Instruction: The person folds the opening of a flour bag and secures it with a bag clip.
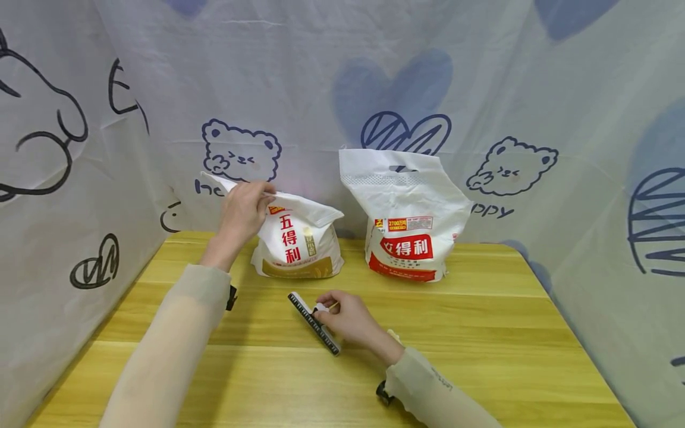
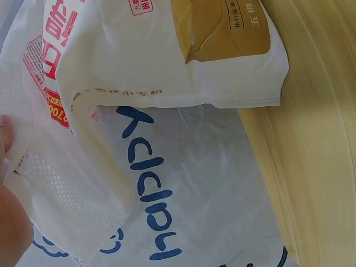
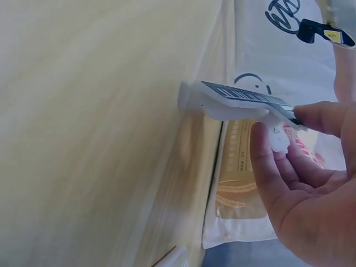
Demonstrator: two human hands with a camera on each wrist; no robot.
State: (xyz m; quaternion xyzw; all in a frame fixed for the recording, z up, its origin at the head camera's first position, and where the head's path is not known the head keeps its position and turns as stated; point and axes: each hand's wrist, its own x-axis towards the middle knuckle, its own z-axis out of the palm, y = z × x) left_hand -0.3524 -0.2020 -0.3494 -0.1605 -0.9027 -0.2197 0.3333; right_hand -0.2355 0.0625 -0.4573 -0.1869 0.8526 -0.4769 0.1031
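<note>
On the left stands a white flour bag (image 1: 299, 244) with red characters and a gold band. My left hand (image 1: 246, 208) grips its top edge, which is folded over to the front. Only part of that hand's fingers (image 2: 8, 222) shows at the edge of the left wrist view, beside the bag's top (image 2: 67, 206). A long white bag clip (image 1: 314, 324) with a black-striped face is in my right hand (image 1: 348, 318). Thumb and fingers pinch its middle in the right wrist view, and the clip (image 3: 239, 100) is tilted over the table, in front of the left bag.
A second flour bag (image 1: 409, 232), with a red label and a handle slot in its upright top, stands to the right on the wooden table (image 1: 481, 333). Behind the bags hangs a pale cloth (image 1: 299, 89) printed with bears and hearts, and it also covers both sides.
</note>
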